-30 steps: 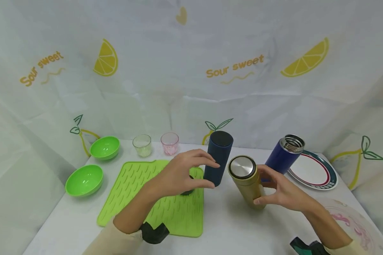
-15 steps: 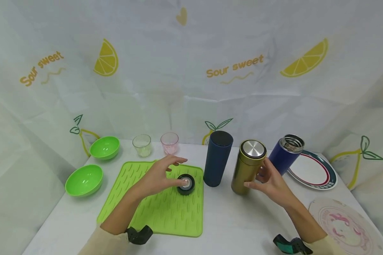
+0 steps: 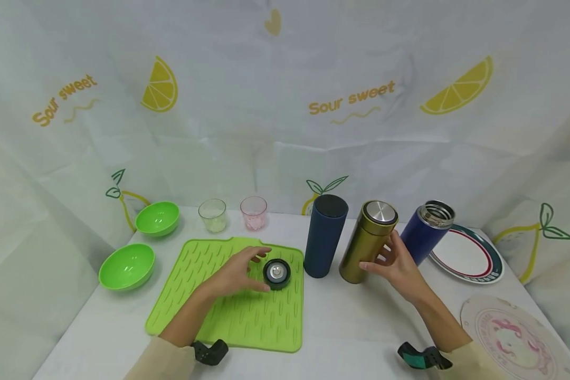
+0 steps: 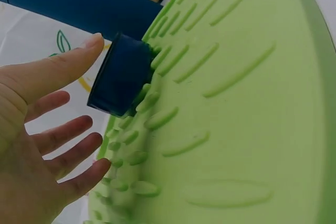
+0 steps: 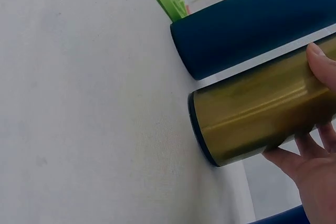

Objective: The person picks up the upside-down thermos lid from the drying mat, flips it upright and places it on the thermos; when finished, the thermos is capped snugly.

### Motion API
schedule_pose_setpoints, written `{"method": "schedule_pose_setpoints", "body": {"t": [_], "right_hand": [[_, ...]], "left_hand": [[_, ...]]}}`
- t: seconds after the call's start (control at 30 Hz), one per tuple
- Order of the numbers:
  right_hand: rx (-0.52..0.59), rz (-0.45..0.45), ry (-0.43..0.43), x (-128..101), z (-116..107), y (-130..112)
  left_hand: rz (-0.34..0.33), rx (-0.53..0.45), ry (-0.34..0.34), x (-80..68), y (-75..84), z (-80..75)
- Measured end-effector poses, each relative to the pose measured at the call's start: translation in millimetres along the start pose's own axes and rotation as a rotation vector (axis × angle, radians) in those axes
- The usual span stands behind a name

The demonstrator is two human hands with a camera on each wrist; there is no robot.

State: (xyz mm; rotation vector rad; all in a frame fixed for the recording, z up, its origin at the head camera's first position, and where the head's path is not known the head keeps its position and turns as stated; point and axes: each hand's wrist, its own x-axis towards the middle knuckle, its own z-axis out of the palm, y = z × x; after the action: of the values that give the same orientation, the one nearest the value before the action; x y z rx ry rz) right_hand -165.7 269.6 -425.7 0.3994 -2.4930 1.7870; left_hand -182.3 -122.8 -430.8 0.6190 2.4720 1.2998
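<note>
My right hand (image 3: 400, 272) grips a gold thermos (image 3: 363, 247) with a silver-topped lid, thumb on one side and fingers round the other. The thermos stands between a closed dark blue thermos (image 3: 325, 237) and a blue thermos (image 3: 424, 232) with its steel mouth uncovered. In the right wrist view, the gold thermos's black base (image 5: 198, 135) is right at the white tabletop. My left hand (image 3: 235, 273) is spread beside a dark round bottle lid (image 3: 277, 274), holding nothing. In the left wrist view the thumb reaches close to the lid's rim, and the lid rests on the ridged green mat (image 4: 252, 129).
Two green bowls (image 3: 127, 268) sit at the left, and two small glasses (image 3: 212, 216) stand behind the mat. At the right lie a dark-rimmed plate (image 3: 470, 253) and a round mat with a pink print (image 3: 518, 338). A white printed cloth (image 3: 285, 158) hangs behind.
My right hand has moved the gold thermos back, in between the two blue ones. My left hand has drawn leftward from near the dark blue thermos to beside the lid.
</note>
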Motion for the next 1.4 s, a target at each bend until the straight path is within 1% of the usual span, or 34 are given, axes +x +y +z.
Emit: {"method": "schedule_pose_setpoints", "body": {"t": [0.17, 0.27, 0.37, 0.7, 0.97, 1.07, 1.23, 1.33, 1.4], "right_hand": [[0.004, 0.002, 0.000, 2, 4, -1], [0.012, -0.004, 0.000, 3, 5, 0], [0.026, -0.008, -0.001, 3, 5, 2], [0.074, -0.033, -0.008, 3, 5, 4], [0.012, 0.011, 0.010, -1, 6, -2], [-0.007, -0.014, 0.020, -5, 6, -3], [-0.012, -0.096, 0.061, -16, 6, -7], [-0.036, -0.134, 0.111, -23, 5, -12], [-0.047, -0.151, 0.165, -28, 4, -16]], "left_hand": [[0.019, 0.016, -0.012, 2.8, -5.0, 5.1], [0.038, 0.030, -0.010, 5.3, -6.0, 8.3], [0.042, 0.039, 0.001, 7.4, -5.1, 11.8], [-0.009, 0.052, 0.036, 13.2, -3.8, 18.5], [0.012, 0.091, 0.033, 16.2, -2.2, 20.1], [0.010, 0.090, 0.038, 16.6, -0.5, 19.8], [0.005, 0.087, 0.057, 15.1, 0.5, 19.6], [-0.007, 0.093, 0.077, 11.4, 2.2, 18.8], [-0.016, 0.087, 0.091, 8.4, 5.4, 17.2]]}}
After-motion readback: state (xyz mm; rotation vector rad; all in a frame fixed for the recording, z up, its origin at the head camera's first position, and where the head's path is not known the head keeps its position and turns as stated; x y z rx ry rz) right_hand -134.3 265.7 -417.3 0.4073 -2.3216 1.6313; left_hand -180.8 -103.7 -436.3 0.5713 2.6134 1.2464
